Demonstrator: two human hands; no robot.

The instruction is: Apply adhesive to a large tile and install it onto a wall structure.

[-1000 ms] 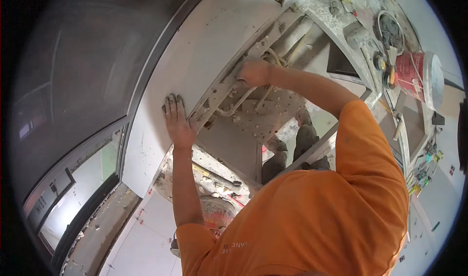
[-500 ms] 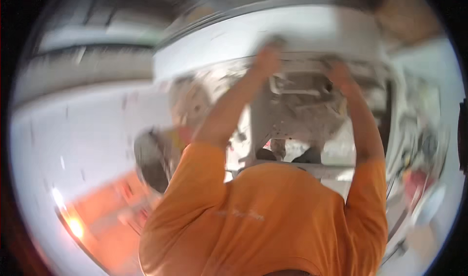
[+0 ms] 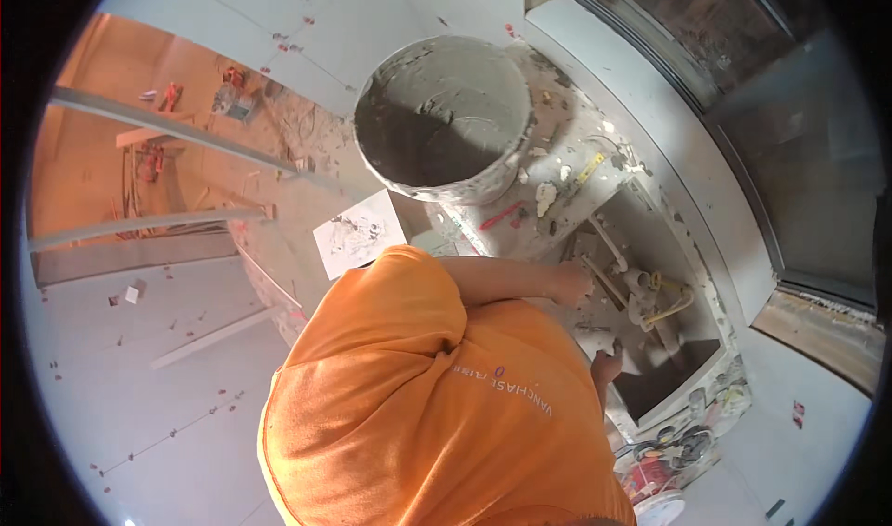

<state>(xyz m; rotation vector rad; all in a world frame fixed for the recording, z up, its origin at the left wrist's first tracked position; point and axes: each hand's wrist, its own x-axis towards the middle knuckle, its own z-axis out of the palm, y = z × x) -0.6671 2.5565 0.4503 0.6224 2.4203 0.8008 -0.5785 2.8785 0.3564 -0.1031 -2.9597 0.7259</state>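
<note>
My left hand point(image 3: 570, 285) is at the near edge of a rectangular opening point(image 3: 692, 387) that has pipes inside. Its fingers look curled in, and whatever they may hold is hidden. My right hand point(image 3: 607, 366) is low beside the same opening, partly covered by my orange shirt. Its thumb and a finger stand apart, and I see nothing between them. A small metal piece point(image 3: 593, 329) lies between the two hands. White and yellow pipes point(image 3: 641, 294) run through the opening just past my left hand.
A big bucket of grey mortar point(image 3: 446, 117) stands on the messy worktop, near a red tool point(image 3: 502, 216) and a yellow strip point(image 3: 589, 168). A smeared white tile point(image 3: 360, 232) lies left of it. A window point(image 3: 790, 154) is at the right. Cables and a red spool point(image 3: 648, 478) sit lower right.
My view has swung round, bringing the bucket and floor into sight. Both hands, stretched out far ahead and blurred before, are now closer to my body beside the opening.
</note>
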